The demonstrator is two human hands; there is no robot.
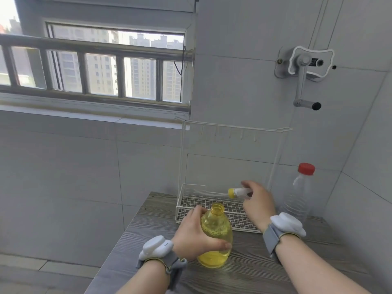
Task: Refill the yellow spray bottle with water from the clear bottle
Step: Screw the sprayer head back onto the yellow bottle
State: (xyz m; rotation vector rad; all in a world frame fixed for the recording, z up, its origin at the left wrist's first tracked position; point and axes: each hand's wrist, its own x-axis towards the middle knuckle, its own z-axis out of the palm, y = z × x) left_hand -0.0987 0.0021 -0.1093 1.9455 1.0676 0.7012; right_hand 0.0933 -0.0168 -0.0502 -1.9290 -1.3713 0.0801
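A: Start with the big things. Where does it all stand?

B: On the grey table (pixel 244 279). The white wire rack (pixel 178 209) sits at its far side, and the right hand (pixel 257 202) has its fingers over the rack's floor. The clear bottle (pixel 297 198) stands upright, outside the back of that hand, apart from the fingers, with its red cap (pixel 306 168) on.

A: And the yellow spray bottle (pixel 218 232)?

B: On the table, in the left hand (pixel 193 236). The fingers curl round its far side and the thumb presses across the near side, low down. Its long axis is vertical. The bare, open mouth points up, above the fingertips.

A: So the sprayer is off?

B: Yes. The spray head (pixel 235 193) lies roughly level in the right hand's curled fingers, its yellow collar pointing left, out past the fingertips. The back of the hand hides the exact grip.

A: Which step, then?

B: I judge it's parking the spray head in the rack, with pouring not yet begun. Next the right fingers must release it, cross to the clear bottle and twist off the cap, while the left hand steadies the narrow mouth.
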